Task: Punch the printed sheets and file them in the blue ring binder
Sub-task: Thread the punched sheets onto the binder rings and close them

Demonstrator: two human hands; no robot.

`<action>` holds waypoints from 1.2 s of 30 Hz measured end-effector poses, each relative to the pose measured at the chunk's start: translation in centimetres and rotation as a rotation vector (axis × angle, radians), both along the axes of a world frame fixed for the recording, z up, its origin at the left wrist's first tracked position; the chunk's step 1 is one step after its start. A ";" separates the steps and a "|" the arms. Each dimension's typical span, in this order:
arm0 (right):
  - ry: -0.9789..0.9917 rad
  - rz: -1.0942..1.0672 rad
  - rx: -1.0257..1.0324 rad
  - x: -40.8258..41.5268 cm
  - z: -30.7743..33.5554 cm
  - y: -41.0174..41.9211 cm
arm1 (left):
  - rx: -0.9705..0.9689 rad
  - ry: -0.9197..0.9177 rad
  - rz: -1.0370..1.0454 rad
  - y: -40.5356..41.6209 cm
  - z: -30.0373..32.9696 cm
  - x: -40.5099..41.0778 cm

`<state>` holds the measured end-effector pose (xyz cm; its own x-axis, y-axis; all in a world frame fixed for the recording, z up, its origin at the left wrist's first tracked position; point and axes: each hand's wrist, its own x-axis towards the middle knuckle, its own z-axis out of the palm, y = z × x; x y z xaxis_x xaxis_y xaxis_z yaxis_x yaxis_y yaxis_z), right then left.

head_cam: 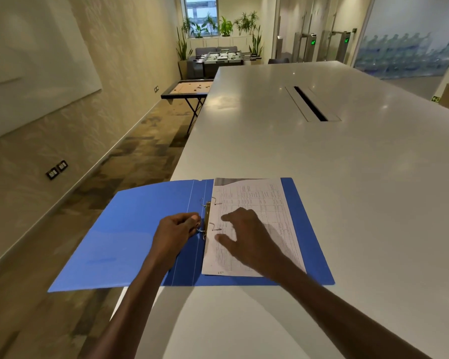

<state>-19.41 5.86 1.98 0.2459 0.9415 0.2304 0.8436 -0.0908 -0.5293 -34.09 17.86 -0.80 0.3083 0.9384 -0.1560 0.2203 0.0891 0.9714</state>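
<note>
Lying just right of the ring mechanism (pixel 207 216), the printed sheets (pixel 254 226) sit under the flat, released right hand (pixel 246 237); left hand (pixel 176 229) fingers (pixel 193 218) pinch a ring.

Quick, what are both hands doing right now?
Left hand: closed, fingers pinched at the near ring of the blue binder.
Right hand: open, fingers spread flat on the printed sheets, holding nothing.

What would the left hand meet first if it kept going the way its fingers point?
Probably the ring mechanism: the left hand points right, its fingertips already at the nearer ring. Beyond lies the punched edge of the printed sheets.
</note>
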 end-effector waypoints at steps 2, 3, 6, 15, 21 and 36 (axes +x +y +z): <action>-0.097 -0.053 -0.026 -1.8 -0.6 0.2 | 0.006 0.002 0.004 -0.2 0.1 0.0; -0.133 -0.076 -0.058 -2.6 -0.9 0.3 | 0.012 0.007 0.008 -0.3 0.1 0.0; -0.137 -0.113 -0.161 -4.4 -1.9 0.5 | 0.054 0.031 0.018 -0.8 0.4 0.0; -0.120 -0.128 -0.176 -3.4 -2.8 0.7 | 0.125 0.072 0.035 -1.6 0.7 -0.2; -0.084 -0.073 -0.134 -2.1 -2.9 1.1 | 0.170 0.108 0.126 -2.0 0.1 -0.3; -0.166 -0.131 -0.020 -2.5 -4.7 0.5 | 0.169 0.120 0.259 -3.1 -0.1 0.7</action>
